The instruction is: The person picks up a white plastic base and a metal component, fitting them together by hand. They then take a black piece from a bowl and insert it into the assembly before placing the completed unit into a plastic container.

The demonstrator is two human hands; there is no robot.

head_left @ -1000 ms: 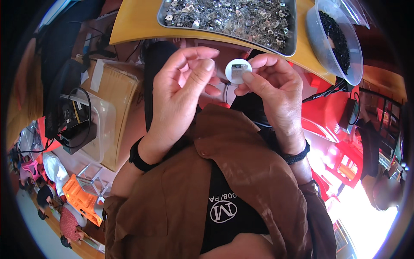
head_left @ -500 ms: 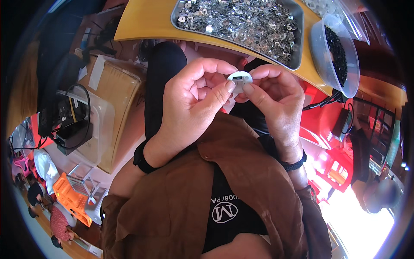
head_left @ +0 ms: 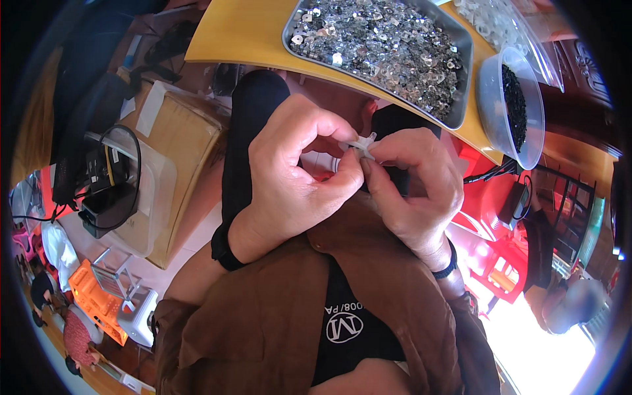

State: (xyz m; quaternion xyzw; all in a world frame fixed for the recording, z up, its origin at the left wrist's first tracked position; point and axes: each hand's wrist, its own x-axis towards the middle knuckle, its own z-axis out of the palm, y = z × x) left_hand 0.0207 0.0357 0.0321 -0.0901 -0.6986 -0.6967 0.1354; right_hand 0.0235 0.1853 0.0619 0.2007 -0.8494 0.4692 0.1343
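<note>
A small white plastic part [head_left: 362, 143] is pinched between my two hands, above my lap and short of the table edge. It is turned nearly edge-on, with a short stub sticking up. My left hand [head_left: 293, 158] grips its left side with thumb and forefinger. On the other side, the thumb and fingertips of my right hand [head_left: 421, 174] press against it. Fingertips cover much of the part, so its inner face is hidden. Beyond my hands, a metal tray [head_left: 466, 79] full of small clear and dark pieces sits on the yellow table [head_left: 230, 36].
Right of the tray stands a clear plastic bowl [head_left: 490, 99] of black bits, near a bag [head_left: 490, 20] of translucent parts. A cardboard box [head_left: 187, 125] and a black device with cables [head_left: 108, 210] are at left. Red stools [head_left: 480, 204] stand at right, with another person [head_left: 569, 306] beyond.
The white part has tilted from showing its round, slotted face to nearly edge-on. Both hands have moved slightly down, and the right fingers have curled in closer around it.
</note>
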